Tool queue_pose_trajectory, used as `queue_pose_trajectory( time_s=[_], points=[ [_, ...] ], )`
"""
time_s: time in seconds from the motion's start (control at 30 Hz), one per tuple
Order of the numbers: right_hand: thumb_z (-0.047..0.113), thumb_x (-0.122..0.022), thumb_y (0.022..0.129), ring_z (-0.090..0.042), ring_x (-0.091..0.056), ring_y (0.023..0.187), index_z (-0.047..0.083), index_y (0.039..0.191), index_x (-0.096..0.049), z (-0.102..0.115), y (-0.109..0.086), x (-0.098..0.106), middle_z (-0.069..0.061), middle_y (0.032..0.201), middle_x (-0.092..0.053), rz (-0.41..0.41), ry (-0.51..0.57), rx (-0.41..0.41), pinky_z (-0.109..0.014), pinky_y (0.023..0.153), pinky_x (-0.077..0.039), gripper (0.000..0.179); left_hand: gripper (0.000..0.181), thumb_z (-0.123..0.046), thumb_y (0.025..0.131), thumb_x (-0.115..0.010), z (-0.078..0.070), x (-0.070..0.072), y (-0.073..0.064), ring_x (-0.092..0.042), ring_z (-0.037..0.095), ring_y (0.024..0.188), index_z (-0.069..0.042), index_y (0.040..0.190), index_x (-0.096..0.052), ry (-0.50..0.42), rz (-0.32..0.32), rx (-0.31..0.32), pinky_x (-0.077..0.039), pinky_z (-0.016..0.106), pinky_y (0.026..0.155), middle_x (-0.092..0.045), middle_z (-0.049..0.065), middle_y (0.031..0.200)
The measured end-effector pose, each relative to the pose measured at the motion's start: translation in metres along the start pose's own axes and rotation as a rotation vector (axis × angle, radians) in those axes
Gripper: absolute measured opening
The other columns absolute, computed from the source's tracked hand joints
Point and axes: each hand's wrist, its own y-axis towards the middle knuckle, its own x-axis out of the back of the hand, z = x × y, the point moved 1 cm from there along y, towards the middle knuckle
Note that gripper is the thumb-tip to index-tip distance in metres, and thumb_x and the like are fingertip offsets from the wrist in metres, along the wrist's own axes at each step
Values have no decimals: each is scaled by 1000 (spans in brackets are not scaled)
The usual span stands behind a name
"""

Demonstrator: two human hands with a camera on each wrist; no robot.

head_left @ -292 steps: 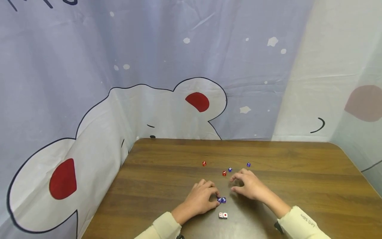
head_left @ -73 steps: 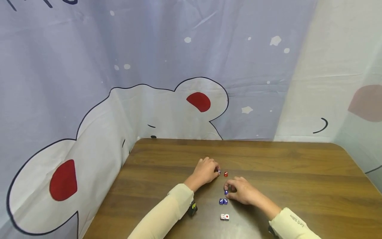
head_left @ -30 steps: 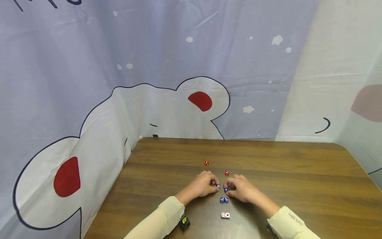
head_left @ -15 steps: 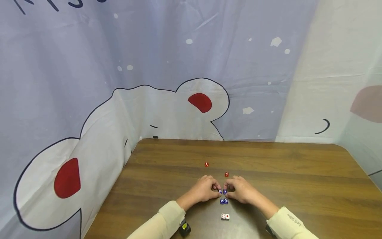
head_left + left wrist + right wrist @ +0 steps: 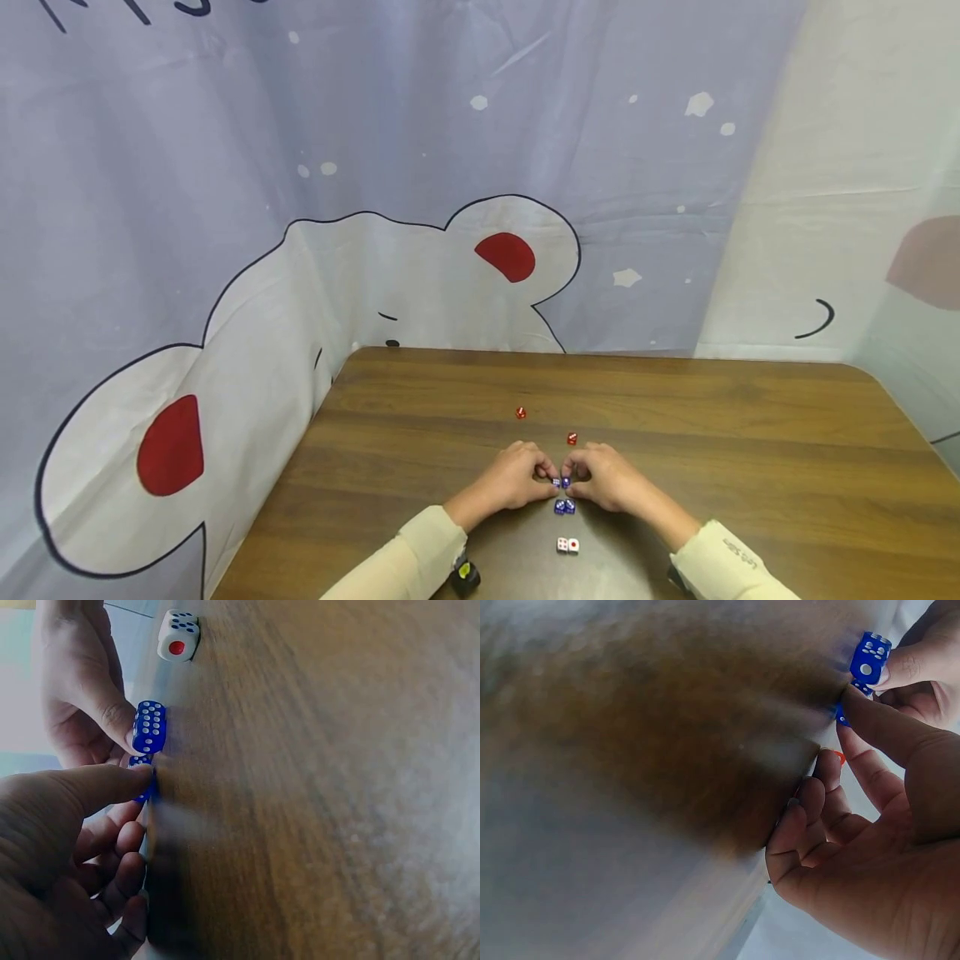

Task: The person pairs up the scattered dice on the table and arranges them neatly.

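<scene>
Over the table's near middle, my left hand pinches a blue die between thumb and fingers. Facing it, my right hand pinches another blue die. These two dice stand side by side, with little or no gap between them. Just nearer lies a pair of blue dice, side by side; they show larger in the left wrist view as blue dice with white pips. In the right wrist view, the right thumb partly covers its blue die.
Nearest the body sits a pair of white dice. Beyond the hands lie two separate red dice, one farther left and one closer. A printed curtain hangs behind the wooden table.
Two blue dice from farther back now stand behind the blue pair. My left hand came back from beside the red dice and brought its die rightward to the right hand's die.
</scene>
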Motion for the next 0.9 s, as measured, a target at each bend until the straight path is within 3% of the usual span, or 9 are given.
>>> queue_pose_trajectory(
  time_s=[0.67,0.9],
  points=[
    [17,-87,74,-10,-52,78,18,87,-68,-1,2,0,7,80,-58,16,32,-30,-33,73,-45,23,16,-35,82,-84,0,-2,-2,-46,0,85,-26,92,-76,-37,-2,22,-40,24,82,-57,-18,85],
    [14,-87,74,-11,-56,78,14,93,-69,-4,4,10,4,83,-62,46,98,-59,-33,73,-48,26,22,-29,81,-86,7,12,2,-49,0,84,-19,98,-77,-67,25,-29,-42,18,80,-61,-13,88]
  ],
)
